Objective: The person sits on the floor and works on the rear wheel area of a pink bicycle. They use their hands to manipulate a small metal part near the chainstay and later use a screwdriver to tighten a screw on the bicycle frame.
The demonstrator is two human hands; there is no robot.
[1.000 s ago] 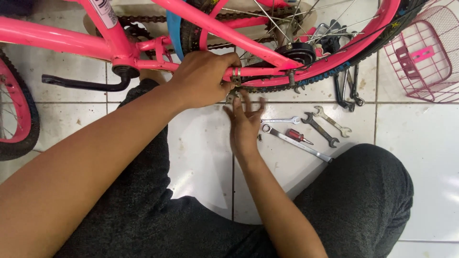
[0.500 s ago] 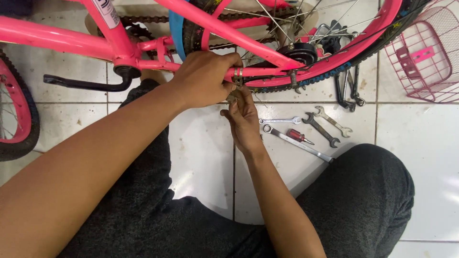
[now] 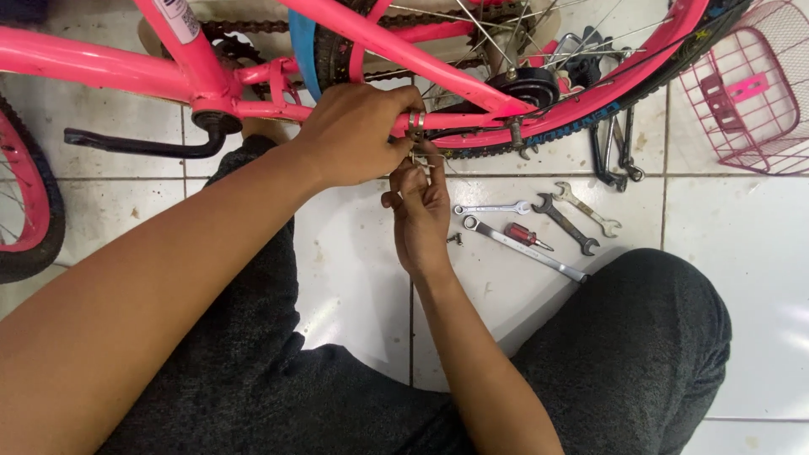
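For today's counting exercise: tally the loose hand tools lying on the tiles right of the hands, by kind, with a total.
Wrenches: 4
Red-handled screwdriver: 1
Total: 5

The bicycle frame (image 3: 101, 72) is metal with glossy pink paint. A small bright metal clamp (image 3: 415, 124) sits on the frame tube. The chain (image 3: 253, 28) is dull, rough metal with rusty patches. The spokes (image 3: 497, 34) are thin bright wire. The wrenches (image 3: 522, 248) are smooth polished steel; the screwdriver (image 3: 527, 236) has a glossy red plastic handle. The basket (image 3: 746, 93) is pink coated wire. The floor (image 3: 750, 244) is glossy white tile, lightly soiled. The trousers (image 3: 632, 362) are matt dark grey cloth.
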